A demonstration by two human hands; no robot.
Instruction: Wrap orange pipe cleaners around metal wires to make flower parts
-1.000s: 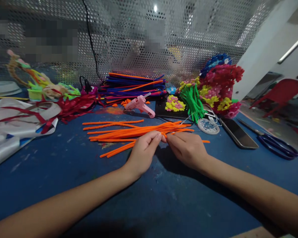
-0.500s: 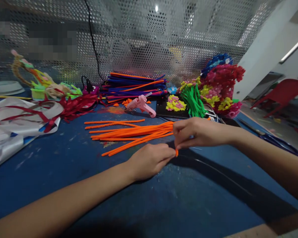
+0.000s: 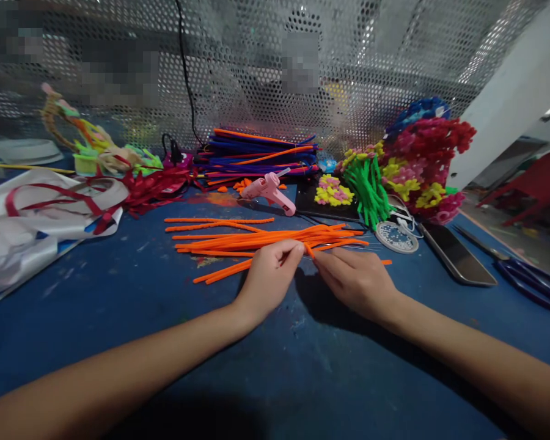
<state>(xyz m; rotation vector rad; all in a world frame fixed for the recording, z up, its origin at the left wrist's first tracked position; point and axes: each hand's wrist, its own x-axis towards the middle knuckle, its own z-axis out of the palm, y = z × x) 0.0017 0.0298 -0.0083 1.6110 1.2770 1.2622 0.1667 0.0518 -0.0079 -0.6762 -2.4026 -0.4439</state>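
Note:
My left hand and my right hand meet at the middle of the blue table, fingertips almost touching. Between them they pinch a short orange pipe cleaner piece. Both hands are closed in a pinch. Just beyond the fingers lies a loose bundle of long orange pipe cleaners, spread across the table. A few thin wires lie to the right of the bundle.
A pink glue gun lies behind the bundle, with a stack of coloured pipe cleaners by the perforated screen. Pipe-cleaner flowers, a round white disc, a phone and scissors sit right. Red ribbon and white sheets lie left.
My right hand had lifted up and to the right half a second ago; it has come back down beside my left hand. Both hands again pinch at the orange piece near the bundle.

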